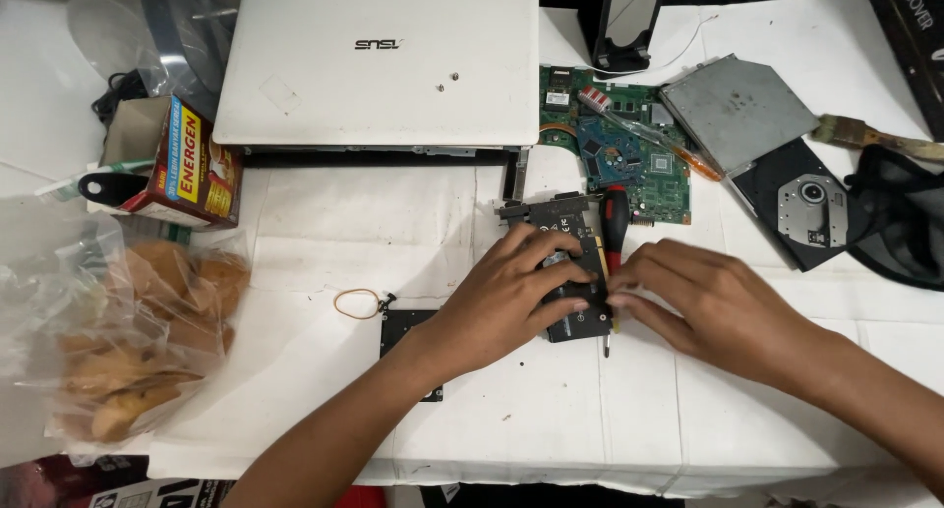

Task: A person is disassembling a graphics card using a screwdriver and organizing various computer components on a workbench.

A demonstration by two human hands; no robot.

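While the left hand (511,297) lies curled over a small black circuit card (575,306) near the middle of the white-covered table (531,419), its fingers wrap the card's top and near edge, pressing it down onto the cloth. From the other side, the right hand (703,306) meets it, fingertips pinched against the card's right edge, just where a red-and-black screwdriver (614,235) lies alongside, its tip poking out below the fingers. Whether the right fingers grip the card or the screwdriver shaft, I cannot tell. A black metal bracket (546,211) sticks out from the card's far end. Under the left wrist, a flat black plate (405,333) rests on the cloth, with a rubber band (356,302) just beside it. Farther back sits a closed white laptop (379,60), and to its right a green motherboard (629,154) partly covered by a grey optical drive (737,110). A second opened drive (801,208) lies near that one. At the left edge are a clear bag of snacks (118,341) and a red-and-yellow carton (187,169).
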